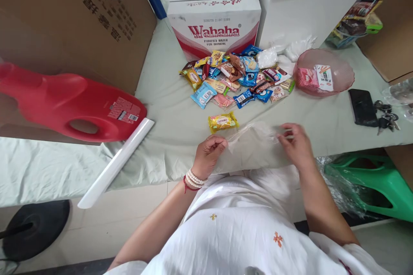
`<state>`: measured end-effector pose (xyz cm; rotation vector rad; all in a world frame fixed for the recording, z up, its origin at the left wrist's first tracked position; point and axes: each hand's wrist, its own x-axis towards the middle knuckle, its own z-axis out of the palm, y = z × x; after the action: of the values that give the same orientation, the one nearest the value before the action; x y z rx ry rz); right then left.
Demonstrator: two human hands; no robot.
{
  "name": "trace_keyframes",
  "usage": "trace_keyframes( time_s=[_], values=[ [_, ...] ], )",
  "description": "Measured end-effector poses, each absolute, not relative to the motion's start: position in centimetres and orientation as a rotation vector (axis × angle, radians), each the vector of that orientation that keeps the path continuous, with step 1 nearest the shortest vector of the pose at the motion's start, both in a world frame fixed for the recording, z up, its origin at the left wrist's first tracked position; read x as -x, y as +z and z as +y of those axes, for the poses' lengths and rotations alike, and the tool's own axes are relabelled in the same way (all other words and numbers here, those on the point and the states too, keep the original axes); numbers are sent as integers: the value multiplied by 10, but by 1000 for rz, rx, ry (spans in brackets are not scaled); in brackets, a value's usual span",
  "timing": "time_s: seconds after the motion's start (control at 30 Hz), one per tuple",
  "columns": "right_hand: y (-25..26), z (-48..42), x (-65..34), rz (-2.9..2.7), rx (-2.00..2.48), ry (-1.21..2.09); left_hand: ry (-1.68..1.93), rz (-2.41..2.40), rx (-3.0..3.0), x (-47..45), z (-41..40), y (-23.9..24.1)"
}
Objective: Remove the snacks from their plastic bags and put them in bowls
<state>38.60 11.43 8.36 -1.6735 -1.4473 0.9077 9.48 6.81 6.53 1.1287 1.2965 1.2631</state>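
Note:
A thin clear plastic bag (250,136) is stretched between my two hands above the table's front edge. My left hand (210,153), with a beaded bracelet at the wrist, pinches one end of it. The other end is pinched by my right hand (296,143). Just beyond my left hand lies a yellow wrapped snack (223,122) on its own. Farther back, a heap of small wrapped snacks (237,78) in many colours spreads in front of a Wahaha water carton (215,29).
Right of the heap stands a pink bowl (346,78) with a few packets in it. A phone (363,107) and keys (387,118) lie at the right. A red detergent bottle (64,103) and a white roll (116,163) are at the left. A green stool (393,180) stands below the table.

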Motion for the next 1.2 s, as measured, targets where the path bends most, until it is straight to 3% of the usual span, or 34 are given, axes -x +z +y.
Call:
trace_keyframes(
  time_s=[0.07,0.2,0.27,0.53,1.0,1.2],
  values=[
    [89,111,-384,-1355,1724,725,1261,1300,-1196,-100,67,66],
    [88,95,-343,-1362,1516,1446,1197,1261,-1336,-115,64,69],
    [81,91,-321,-1356,1401,1642,1115,1231,-1397,-118,61,71],
    [71,90,-299,-1888,1444,1229,959,1518,-1129,-124,60,66],
    [76,82,-361,-1583,1386,1654,1150,1082,-408,-113,70,63],
    [77,98,-334,-1588,1417,1387,1120,1088,-603,-133,61,61]
  ],
)
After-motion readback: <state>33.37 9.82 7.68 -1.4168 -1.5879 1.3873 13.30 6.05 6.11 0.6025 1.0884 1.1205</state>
